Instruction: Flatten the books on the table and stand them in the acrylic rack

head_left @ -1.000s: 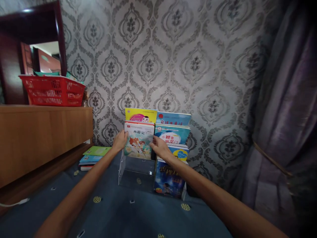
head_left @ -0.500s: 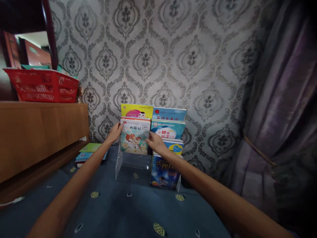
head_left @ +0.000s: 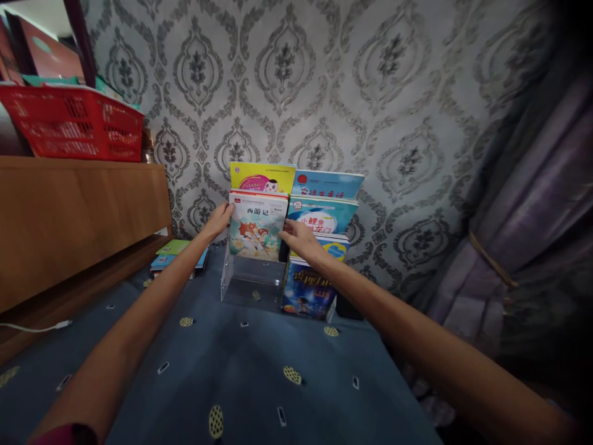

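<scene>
A book with a white and pale green illustrated cover (head_left: 257, 232) stands in the left column of a clear stepped book rack (head_left: 252, 283). At its left edge my left hand (head_left: 218, 221) is closed, thumb near the front. My right hand (head_left: 299, 237) pinches the right edge, its fingertips partly hidden. Behind it rises a yellow book (head_left: 263, 175). In the right column are a blue book (head_left: 330, 183), a teal book (head_left: 343, 213), a book with a yellow shape (head_left: 337, 248), and a dark blue book (head_left: 308, 292) at the front.
Several books lie stacked (head_left: 175, 248) left of the rack on a dark blue patterned cloth (head_left: 241, 364). A red basket (head_left: 78, 123) sits on a wooden cabinet (head_left: 83, 228). A white cable (head_left: 37, 327) lies at the left; a curtain (head_left: 523, 235) hangs at the right.
My view has shifted, so the rack and books appear higher in the picture. Both hands stay at the sides of the white-covered book, which remains in the rack.
</scene>
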